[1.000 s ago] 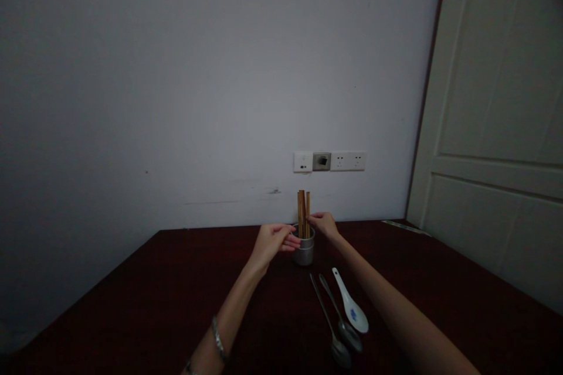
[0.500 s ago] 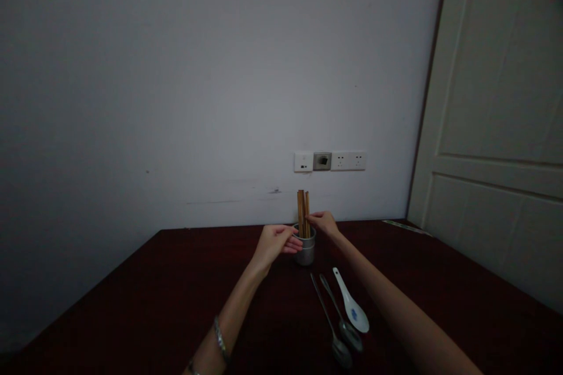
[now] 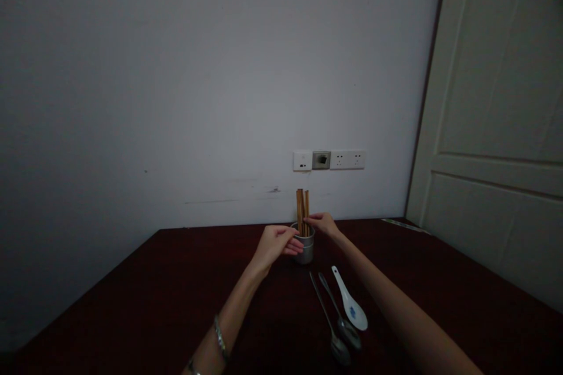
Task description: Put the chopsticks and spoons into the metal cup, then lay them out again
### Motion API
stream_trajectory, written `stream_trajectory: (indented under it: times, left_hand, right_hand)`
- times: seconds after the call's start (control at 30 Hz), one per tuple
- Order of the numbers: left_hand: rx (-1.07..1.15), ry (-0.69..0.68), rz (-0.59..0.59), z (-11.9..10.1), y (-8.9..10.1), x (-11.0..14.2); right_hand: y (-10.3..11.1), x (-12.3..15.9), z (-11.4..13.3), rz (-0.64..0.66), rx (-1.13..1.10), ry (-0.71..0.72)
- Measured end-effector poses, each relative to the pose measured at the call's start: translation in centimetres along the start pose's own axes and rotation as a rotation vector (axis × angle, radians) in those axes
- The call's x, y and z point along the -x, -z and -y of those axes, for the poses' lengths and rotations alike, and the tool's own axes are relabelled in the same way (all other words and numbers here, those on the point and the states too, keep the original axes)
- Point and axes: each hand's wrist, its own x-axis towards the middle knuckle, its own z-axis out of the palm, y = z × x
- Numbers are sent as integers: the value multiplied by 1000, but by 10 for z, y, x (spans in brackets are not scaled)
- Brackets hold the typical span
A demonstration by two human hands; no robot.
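Observation:
A grey metal cup (image 3: 307,254) stands upright near the back of the table, with several wooden chopsticks (image 3: 301,208) upright in it. My left hand (image 3: 280,243) is at the cup's left side, its thumb and forefinger by the rim and the other fingers across the front wall; it appears to grip the cup. From the right, my right hand (image 3: 324,223) pinches at the chopsticks just above the rim, thumb and forefinger closed on them. How many sticks lie between those fingertips cannot be made out.
Nearer on the dark red table (image 3: 176,293) lie a white spoon (image 3: 354,310) with a blue mark and two metal spoons (image 3: 338,351). Behind stands a wall with sockets (image 3: 347,159). A pale panelled door (image 3: 492,199) rises at the right.
Almost nothing differs. My right fingertips have shifted very slightly left against the chopsticks, and the whole view has moved a little. The left hand keeps its place at the cup.

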Motion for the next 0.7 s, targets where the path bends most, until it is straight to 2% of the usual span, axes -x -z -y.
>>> stream_trajectory:
  times: [0.13, 0.27, 0.37, 0.43, 0.57, 0.63, 0.7]
  left_hand:
    - [-20, 7, 16, 3, 0, -3]
    - [-120, 27, 73, 6, -1, -3]
    - [-250, 94, 207, 9, -2, -1]
    - [-344, 163, 343, 13, -2, 1]
    - [-487, 272, 584, 32, -3, 0]
    - [-548, 302, 637, 44, -6, -2]
    - [-634, 281, 636, 54, -10, -4]
  right_hand:
    - [16, 2, -6, -7, 10, -30]
    - [42, 18, -19, -40, 42, -64]
    - [62, 42, -37, -70, 161, -43]
    - [73, 60, -50, -79, 368, 21]
    - [87, 95, -71, -11, 591, 102]
    - [90, 109, -78, 6, 624, 127]
    - [90, 120, -84, 10, 652, 159]
